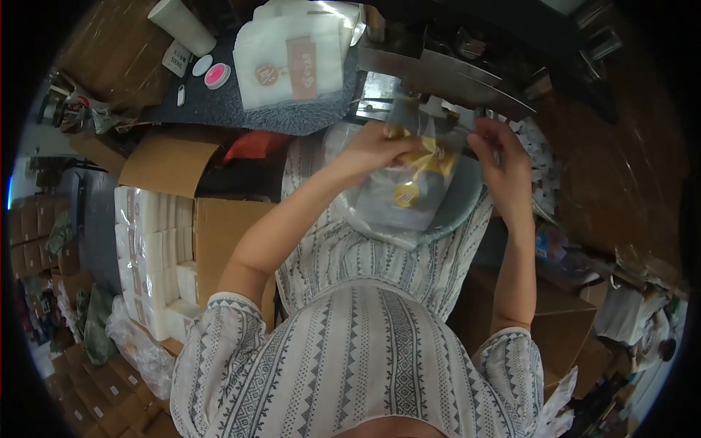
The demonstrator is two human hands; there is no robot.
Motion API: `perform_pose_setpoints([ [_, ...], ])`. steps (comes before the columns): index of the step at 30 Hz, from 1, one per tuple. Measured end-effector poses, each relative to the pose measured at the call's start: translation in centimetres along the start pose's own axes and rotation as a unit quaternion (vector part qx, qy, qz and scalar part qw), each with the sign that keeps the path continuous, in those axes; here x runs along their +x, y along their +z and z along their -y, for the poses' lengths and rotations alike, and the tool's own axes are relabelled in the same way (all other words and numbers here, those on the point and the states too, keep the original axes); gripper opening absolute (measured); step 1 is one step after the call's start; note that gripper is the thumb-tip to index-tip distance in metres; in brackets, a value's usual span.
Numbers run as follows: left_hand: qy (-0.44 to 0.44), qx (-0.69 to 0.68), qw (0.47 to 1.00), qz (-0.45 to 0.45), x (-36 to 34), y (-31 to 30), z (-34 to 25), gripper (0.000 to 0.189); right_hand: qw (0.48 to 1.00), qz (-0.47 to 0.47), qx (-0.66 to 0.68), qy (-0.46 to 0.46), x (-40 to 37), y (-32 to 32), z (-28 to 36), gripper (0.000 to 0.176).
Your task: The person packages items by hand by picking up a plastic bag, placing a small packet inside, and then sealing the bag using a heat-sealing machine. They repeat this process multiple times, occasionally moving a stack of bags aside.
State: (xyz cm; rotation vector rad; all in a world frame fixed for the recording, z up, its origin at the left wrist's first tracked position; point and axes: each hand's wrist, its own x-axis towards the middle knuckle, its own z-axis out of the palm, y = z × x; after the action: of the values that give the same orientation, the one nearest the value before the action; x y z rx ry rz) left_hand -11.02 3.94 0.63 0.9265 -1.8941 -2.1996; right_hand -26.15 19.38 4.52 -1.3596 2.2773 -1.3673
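Observation:
Above my lap, my left hand (pixel 376 152) is closed on a clear plastic bag with gold and yellow printing (pixel 416 193). The bag hangs over a pale round basin (pixel 456 208) that rests on my lap. To the right of the bag, my right hand (pixel 500 150) is raised beside its upper edge, fingers bent and thumb near the fingertips. Whether anything thin lies between those fingers is too small to make out. Just beyond both hands stands a metal machine (pixel 460 77) with a shiny plate.
A stack of white printed packs (pixel 292 58) lies on a grey fluffy mat (pixel 212 106), beside a pink round tin (pixel 217 76) and a white cup (pixel 181 25). An open cardboard box (pixel 226 226) and stacked white packs (pixel 150 248) stand at the left. Another box (pixel 548 314) is at the right.

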Motion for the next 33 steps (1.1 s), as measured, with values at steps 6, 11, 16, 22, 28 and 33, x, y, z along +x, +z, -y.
perform_pose_setpoints([
  [6,-0.036,-0.108,0.993,-0.007,1.5,-0.4,0.2,0.037,0.942,-0.063,-0.330,-0.004,-0.1,-2.6,-5.6,0.025],
  [11,0.303,0.350,0.822,-0.330,1.1,-9.1,1.9,0.053,0.967,-0.011,-0.252,0.045,0.4,-2.6,-9.5,0.023],
  [16,0.327,0.620,0.632,-0.330,-2.7,-10.7,4.5,0.026,0.958,-0.005,-0.270,0.095,-0.2,-3.9,-6.8,0.020],
  [22,0.260,0.492,0.754,-0.351,-7.7,-5.9,1.5,0.010,0.997,0.063,0.023,-0.028,-0.2,1.0,3.3,0.020],
  [28,0.301,0.448,0.819,-0.196,-7.6,-2.8,0.6,0.008,0.976,0.153,0.031,-0.153,0.4,2.7,4.2,0.021],
  [33,0.090,0.284,0.955,0.004,-2.6,-1.2,0.5,0.020,0.993,0.081,0.080,-0.042,0.3,1.6,1.7,0.026],
])
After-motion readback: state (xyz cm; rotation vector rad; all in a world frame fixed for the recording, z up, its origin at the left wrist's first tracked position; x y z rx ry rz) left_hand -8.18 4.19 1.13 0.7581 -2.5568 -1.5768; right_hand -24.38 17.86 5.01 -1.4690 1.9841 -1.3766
